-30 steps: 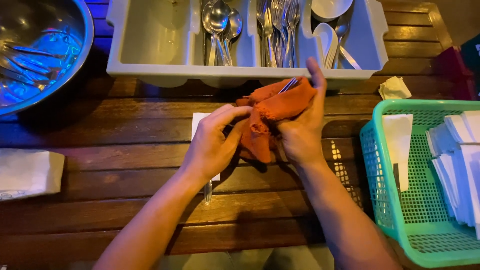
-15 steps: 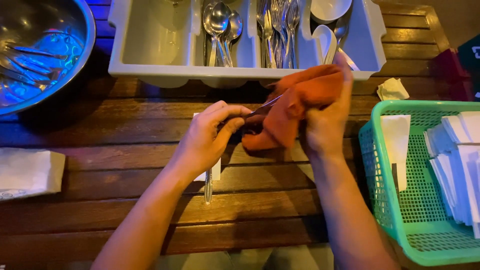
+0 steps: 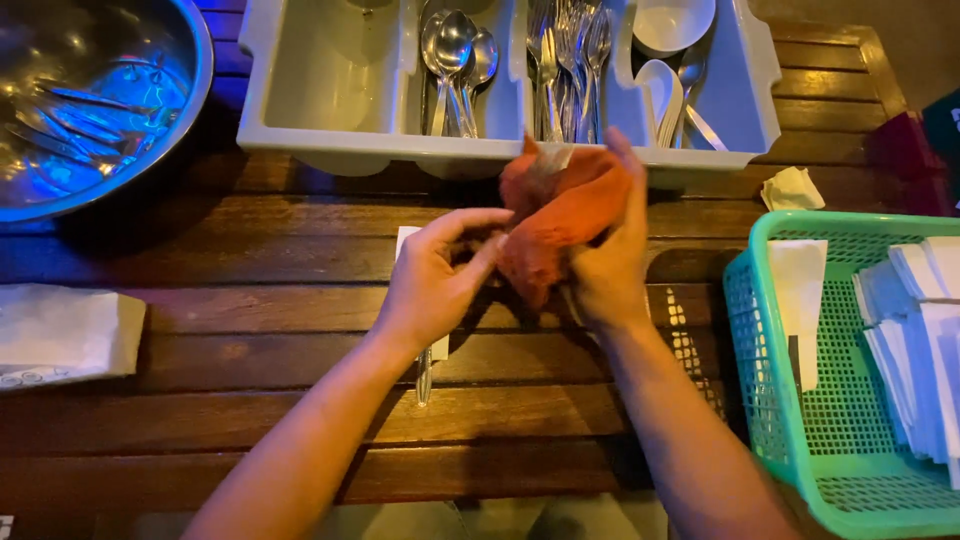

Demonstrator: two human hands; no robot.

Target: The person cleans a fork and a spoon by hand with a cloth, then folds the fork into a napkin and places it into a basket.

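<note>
We are wiping cutlery: our right hand [image 3: 610, 265] clenches the cloth [image 3: 560, 225], our left hand [image 3: 435, 285] pinches its edge. Next, we probably need a steady pull to free the piece.

Orange cloth [image 3: 560, 225] mid-frame looks like soft, matt fabric, a bit fuzzy. The bench [image 3: 250, 420] is dark slatted wood with a slight sheen. Cutlery tray [image 3: 330, 150] up top is smooth pale plastic, with shiny metal spoons [image 3: 455, 60] in it. Upper left bowl [image 3: 90, 100] is glossy steel. Green basket [image 3: 800, 400] on the right is plastic mesh holding matt paper napkins [image 3: 920, 340].
</note>
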